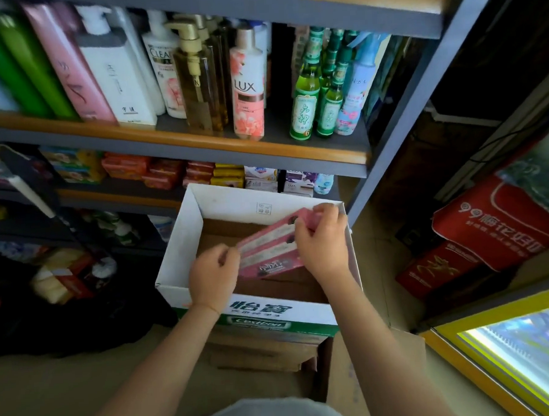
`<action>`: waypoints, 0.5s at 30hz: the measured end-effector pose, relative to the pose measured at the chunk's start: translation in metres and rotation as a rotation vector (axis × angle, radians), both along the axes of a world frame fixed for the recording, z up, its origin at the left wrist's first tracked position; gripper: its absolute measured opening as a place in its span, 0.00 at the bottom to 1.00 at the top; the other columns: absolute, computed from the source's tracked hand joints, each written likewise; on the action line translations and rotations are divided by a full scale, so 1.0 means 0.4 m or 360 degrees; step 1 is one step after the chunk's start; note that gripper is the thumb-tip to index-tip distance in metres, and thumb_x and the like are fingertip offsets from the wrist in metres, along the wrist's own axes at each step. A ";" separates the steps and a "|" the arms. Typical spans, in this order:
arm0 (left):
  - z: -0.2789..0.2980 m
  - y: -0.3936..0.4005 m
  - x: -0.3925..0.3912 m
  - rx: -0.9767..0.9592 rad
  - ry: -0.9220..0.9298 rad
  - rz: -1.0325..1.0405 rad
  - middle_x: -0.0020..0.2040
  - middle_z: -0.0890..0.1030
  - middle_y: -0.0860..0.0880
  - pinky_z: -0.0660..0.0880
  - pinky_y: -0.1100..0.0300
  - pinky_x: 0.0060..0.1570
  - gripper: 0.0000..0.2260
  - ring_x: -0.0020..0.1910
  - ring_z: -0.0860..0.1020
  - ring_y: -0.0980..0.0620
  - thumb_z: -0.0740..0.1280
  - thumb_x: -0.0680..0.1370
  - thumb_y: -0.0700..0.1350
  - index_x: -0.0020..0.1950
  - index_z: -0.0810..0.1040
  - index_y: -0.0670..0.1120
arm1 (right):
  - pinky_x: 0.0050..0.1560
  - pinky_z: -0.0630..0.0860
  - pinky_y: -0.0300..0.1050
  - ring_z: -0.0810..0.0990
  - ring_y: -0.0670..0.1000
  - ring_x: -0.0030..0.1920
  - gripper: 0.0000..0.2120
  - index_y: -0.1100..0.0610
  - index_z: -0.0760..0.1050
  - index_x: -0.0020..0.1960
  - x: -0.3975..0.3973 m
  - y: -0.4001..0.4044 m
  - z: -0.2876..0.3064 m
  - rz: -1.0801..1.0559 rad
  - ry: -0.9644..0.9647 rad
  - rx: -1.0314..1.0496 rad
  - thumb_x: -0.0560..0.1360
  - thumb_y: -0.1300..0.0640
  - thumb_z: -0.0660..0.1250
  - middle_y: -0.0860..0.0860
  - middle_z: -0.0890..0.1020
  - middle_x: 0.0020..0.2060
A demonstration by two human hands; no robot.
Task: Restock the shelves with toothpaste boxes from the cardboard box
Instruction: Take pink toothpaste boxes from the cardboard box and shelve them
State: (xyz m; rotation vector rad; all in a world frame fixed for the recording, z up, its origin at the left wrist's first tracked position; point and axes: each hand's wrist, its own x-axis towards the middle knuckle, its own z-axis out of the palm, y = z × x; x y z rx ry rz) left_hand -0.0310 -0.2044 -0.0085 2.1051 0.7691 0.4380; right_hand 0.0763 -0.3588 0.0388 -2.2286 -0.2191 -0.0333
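Observation:
A white cardboard box (pixel 185 238) with green print stands open on the floor before the shelves. Inside it, a stack of pink toothpaste boxes (pixel 269 249) is held tilted above the brown bottom. My right hand (pixel 322 240) grips the stack's right end from above. My left hand (pixel 213 274) holds its left end, fingers curled on the corner. Both forearms reach in over the near wall of the box.
Shampoo and lotion bottles (pixel 247 82) fill the upper shelf (pixel 199 141). Soap packs (pixel 163 172) line the lower shelf behind the box. Red bags (pixel 497 228) lie at the right, a yellow-framed cooler (pixel 513 354) at the lower right, a dark bag (pixel 64 282) at the left.

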 end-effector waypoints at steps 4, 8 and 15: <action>0.071 0.034 -0.069 -0.0174 -0.0191 -0.0069 0.24 0.69 0.52 0.64 0.61 0.29 0.17 0.27 0.69 0.53 0.63 0.78 0.46 0.29 0.69 0.44 | 0.54 0.80 0.54 0.76 0.50 0.57 0.19 0.49 0.67 0.60 -0.018 0.079 0.078 -0.0083 0.0043 0.0379 0.74 0.43 0.66 0.48 0.72 0.57; 0.130 0.107 -0.129 -0.0552 0.0176 -0.0594 0.31 0.77 0.52 0.75 0.51 0.39 0.14 0.33 0.76 0.55 0.65 0.77 0.48 0.31 0.77 0.52 | 0.49 0.81 0.48 0.80 0.49 0.51 0.14 0.47 0.69 0.56 -0.073 0.222 0.130 -0.0045 0.0276 0.0803 0.75 0.44 0.68 0.45 0.77 0.50; 0.244 0.429 -0.301 -0.1629 -0.0614 -0.0308 0.58 0.83 0.48 0.80 0.55 0.49 0.31 0.57 0.81 0.51 0.80 0.63 0.60 0.61 0.76 0.51 | 0.33 0.79 0.43 0.85 0.49 0.37 0.06 0.56 0.71 0.54 -0.297 0.543 0.189 0.0252 0.1044 0.1371 0.80 0.56 0.67 0.52 0.85 0.40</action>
